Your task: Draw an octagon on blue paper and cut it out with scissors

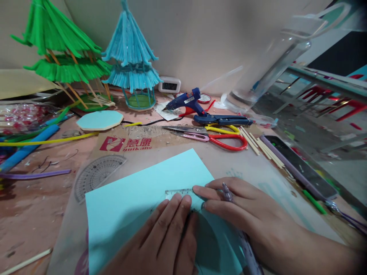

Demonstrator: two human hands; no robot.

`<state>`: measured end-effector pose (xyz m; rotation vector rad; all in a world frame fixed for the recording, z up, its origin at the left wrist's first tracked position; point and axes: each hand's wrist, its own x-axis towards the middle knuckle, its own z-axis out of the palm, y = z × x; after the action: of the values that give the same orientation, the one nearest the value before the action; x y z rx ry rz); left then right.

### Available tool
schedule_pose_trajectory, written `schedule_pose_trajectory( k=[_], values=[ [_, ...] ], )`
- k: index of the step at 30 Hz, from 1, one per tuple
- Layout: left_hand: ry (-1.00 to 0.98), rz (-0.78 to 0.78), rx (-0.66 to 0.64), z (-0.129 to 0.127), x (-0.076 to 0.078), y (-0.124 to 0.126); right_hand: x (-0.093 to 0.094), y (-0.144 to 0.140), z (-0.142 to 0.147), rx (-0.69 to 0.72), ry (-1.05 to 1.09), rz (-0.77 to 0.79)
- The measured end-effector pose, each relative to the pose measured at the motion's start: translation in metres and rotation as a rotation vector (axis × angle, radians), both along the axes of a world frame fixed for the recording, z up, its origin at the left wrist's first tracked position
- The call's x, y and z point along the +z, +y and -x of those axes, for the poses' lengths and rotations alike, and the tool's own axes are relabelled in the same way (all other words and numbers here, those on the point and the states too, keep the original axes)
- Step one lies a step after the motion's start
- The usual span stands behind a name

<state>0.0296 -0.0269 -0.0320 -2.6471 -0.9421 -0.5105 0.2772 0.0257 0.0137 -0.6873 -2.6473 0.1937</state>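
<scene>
My left hand (169, 236) lies with its fingers stretched out over a short clear ruler (179, 192), pressing it on a light blue sheet of paper (123, 202). My right hand (243, 210) is at the ruler's right end, fingertips touching it. A pen (228, 193) is tucked between the fingers of my right hand, its tip pointing up and away from the paper. Most of the ruler is hidden under my left fingers. Left of the sheet, a clear protractor (97, 173) lies partly beside the paper's edge.
Behind the sheet lie red-handled scissors (226, 140), blue pliers (220, 119) and a blue glue gun (186, 100). Green (69, 68) and blue (132, 72) pagoda models stand at the back, near an octagonal board (100, 120). At right are sticks (258, 145), a phone (298, 164) and a clear jug (266, 61).
</scene>
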Motion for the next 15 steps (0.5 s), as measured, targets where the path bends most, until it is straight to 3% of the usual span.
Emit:
schedule_pose_trajectory(
  k=[15],
  values=[
    [-0.019,-0.026,0.008,-0.0002,-0.0027,0.0006,-0.0014,0.0006,0.0016,-0.002,0.052,-0.026]
  ],
)
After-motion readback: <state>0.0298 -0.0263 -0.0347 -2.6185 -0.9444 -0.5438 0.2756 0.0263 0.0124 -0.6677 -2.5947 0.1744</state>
